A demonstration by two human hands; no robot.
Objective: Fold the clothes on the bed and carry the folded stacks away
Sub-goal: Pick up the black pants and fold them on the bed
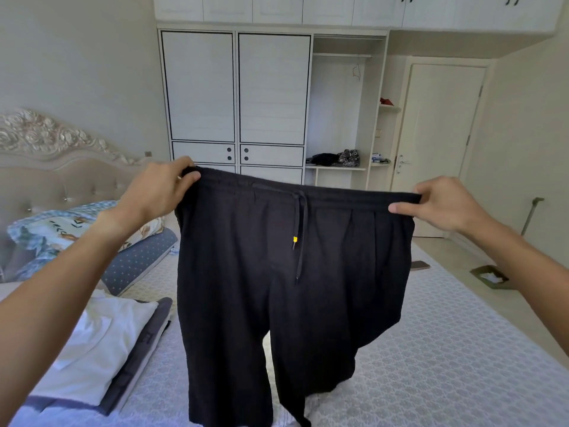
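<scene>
One pair of black trousers point(277, 272) hangs spread above the bed point(446, 349), stretched by its waistband between two hands held wide apart. The left hand point(154, 192) pinches the left corner, the right hand point(443, 204) the right. One stack of folded clothes point(101, 349) lies near left. Two pillows point(92, 235) rest far left.

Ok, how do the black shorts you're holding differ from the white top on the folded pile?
The black shorts hang unfolded in the air, each end of the waistband pinched by the left hand and right hand; the white top lies folded and untouched on the stack. The shorts are dark, the top pale. Both sit over the bed.
</scene>
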